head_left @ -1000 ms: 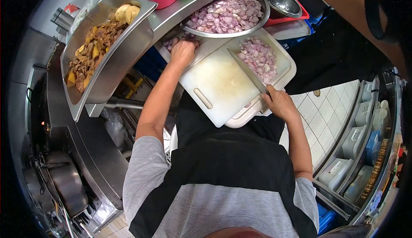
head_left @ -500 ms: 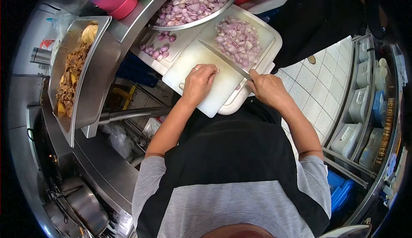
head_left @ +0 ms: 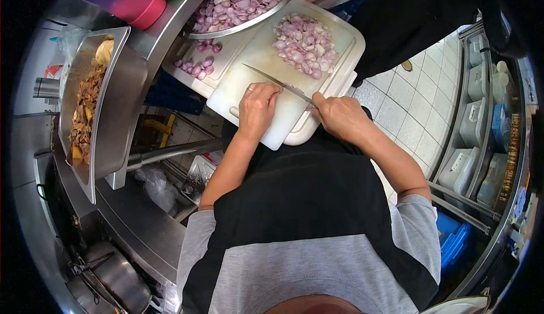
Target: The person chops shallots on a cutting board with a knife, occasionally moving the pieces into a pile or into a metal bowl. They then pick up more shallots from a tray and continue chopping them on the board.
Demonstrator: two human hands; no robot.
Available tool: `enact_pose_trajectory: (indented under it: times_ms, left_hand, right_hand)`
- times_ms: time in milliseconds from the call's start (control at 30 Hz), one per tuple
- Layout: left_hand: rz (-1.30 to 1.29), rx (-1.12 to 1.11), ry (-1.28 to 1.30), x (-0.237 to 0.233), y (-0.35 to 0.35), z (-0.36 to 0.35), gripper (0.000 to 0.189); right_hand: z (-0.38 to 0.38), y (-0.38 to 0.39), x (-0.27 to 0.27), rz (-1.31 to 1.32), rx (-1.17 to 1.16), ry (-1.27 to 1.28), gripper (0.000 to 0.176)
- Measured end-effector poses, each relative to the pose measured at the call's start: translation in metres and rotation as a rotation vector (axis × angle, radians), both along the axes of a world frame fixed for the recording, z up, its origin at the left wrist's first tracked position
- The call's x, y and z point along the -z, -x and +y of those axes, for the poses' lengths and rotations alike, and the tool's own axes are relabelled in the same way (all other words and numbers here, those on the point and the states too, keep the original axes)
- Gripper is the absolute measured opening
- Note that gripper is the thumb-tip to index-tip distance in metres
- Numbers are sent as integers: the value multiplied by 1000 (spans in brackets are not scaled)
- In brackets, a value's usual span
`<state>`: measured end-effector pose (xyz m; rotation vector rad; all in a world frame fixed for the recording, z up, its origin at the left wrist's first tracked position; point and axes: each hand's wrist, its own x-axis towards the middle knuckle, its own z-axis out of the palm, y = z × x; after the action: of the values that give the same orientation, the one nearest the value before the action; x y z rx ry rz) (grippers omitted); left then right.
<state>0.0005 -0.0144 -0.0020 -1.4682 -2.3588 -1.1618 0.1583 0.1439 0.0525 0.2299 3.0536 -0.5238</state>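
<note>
My right hand point(head_left: 340, 117) is closed round the handle of a long kitchen knife point(head_left: 263, 75), its blade slanting up and left across a white cutting board point(head_left: 229, 90). Curled on the board, my left hand point(head_left: 258, 110) has its fingertips pinched against the near side of the blade, on what looks like a small shallot mostly hidden by the fingers. Beyond the knife lies a heap of sliced shallots point(head_left: 306, 45). Several peeled whole shallots point(head_left: 195, 69) sit on the pale plastic surface to the left.
A steel bowl point(head_left: 286, 3) of cut shallots stands behind the board. At left is a deep steel pan point(head_left: 122, 96) of brown cooked food, with pink point(head_left: 148, 11) and green containers above. A person in black clothing point(head_left: 413, 25) stands at upper right. Lidded boxes point(head_left: 460, 166) line the right shelf.
The knife has come closer to my left hand, its blade now beside the fingertips. The whole view has shifted slightly, with the board appearing further left and up.
</note>
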Motion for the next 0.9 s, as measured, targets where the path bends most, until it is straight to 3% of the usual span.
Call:
enact_pose_trajectory:
  times_ms: [133,367,667,733,900]
  left_hand:
    - [33,6,-11,2,1,0,14]
    - [24,-14,33,1,0,-1,15]
    - [31,-23,38,0,-1,-1,14]
    - [32,-24,34,-1,-1,-1,14]
    - [28,-20,16,0,-1,-1,14]
  right_hand:
    - [0,-8,-13,0,-35,-36,23]
    - [1,15,17,77,-55,-11,21]
    - [-3,-2,-2,-2,-51,-35,22]
    - [-5,7,9,27,-52,-26,13]
    - [-4,20,3,41,-71,-14,13]
